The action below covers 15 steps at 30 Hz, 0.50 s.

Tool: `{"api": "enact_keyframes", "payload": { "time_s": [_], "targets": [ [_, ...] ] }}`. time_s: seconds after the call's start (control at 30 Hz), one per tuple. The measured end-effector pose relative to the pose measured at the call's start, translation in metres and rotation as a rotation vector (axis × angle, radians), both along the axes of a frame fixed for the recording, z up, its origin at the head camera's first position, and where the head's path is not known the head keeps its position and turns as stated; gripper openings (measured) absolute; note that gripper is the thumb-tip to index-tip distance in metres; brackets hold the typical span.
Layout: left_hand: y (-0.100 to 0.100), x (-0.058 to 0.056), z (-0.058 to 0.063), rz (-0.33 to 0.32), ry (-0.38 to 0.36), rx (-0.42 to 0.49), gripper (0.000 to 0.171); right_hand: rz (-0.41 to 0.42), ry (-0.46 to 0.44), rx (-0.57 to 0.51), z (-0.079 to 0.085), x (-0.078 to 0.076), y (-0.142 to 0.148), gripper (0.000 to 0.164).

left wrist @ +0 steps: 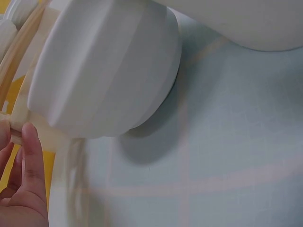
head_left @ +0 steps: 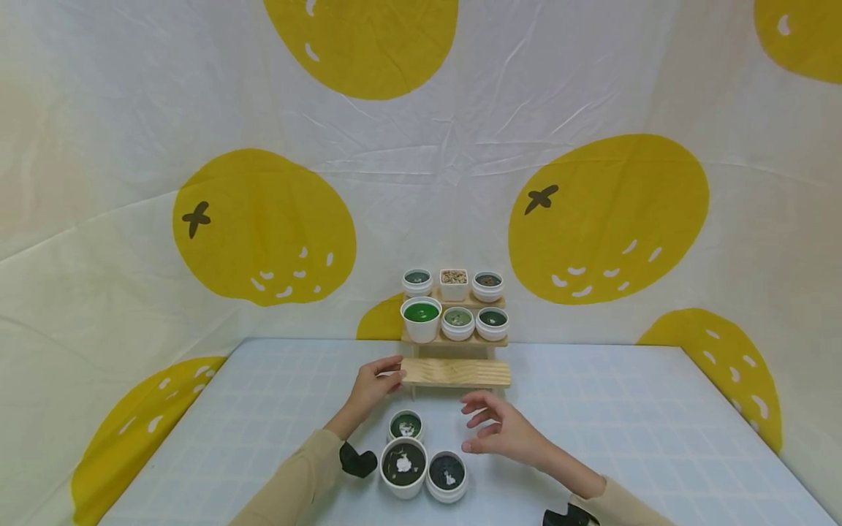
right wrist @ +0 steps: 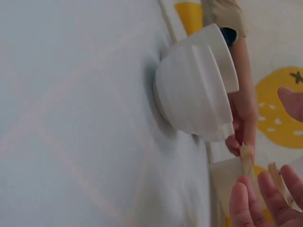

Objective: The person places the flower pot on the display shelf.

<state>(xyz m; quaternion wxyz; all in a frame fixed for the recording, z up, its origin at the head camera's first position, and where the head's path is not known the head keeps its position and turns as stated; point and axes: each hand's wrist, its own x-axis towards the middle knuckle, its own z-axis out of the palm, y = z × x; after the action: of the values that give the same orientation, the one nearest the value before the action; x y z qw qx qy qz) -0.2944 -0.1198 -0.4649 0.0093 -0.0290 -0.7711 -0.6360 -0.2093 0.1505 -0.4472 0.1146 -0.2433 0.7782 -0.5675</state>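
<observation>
My left hand (head_left: 371, 391) pinches the left end of the bottom shelf of a tiered wooden stand (head_left: 456, 372). In the left wrist view, thumb and fingers (left wrist: 33, 165) close on that wood edge. The right hand (head_left: 503, 431) hovers over the table, right of the stand's front, fingers spread and holding nothing. Between my forearms stand three white pots: a larger one with a dark top (head_left: 403, 465), a small dark one (head_left: 447, 473) and a small green one (head_left: 406, 426), each showing a white patch. Fluted pot sides (right wrist: 189, 90) fill much of the right wrist view.
The stand's middle shelf carries a white cup with a bright green top (head_left: 421, 313) and two small pots (head_left: 458, 324). On the top shelf are a square pot (head_left: 454, 285) and two round ones (head_left: 487, 286). A fruit-patterned sheet (head_left: 427, 204) hangs behind the pale table (head_left: 618, 424).
</observation>
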Motion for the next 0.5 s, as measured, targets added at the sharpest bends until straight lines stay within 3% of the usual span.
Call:
{"api": "enact_keyframes", "payload": {
  "time_s": [0.5],
  "targets": [
    [0.0,0.001,0.001,-0.004,-0.001,-0.001,0.038,0.231,-0.018,-0.019,-0.017,0.006,-0.004,0.072]
  ]
}}
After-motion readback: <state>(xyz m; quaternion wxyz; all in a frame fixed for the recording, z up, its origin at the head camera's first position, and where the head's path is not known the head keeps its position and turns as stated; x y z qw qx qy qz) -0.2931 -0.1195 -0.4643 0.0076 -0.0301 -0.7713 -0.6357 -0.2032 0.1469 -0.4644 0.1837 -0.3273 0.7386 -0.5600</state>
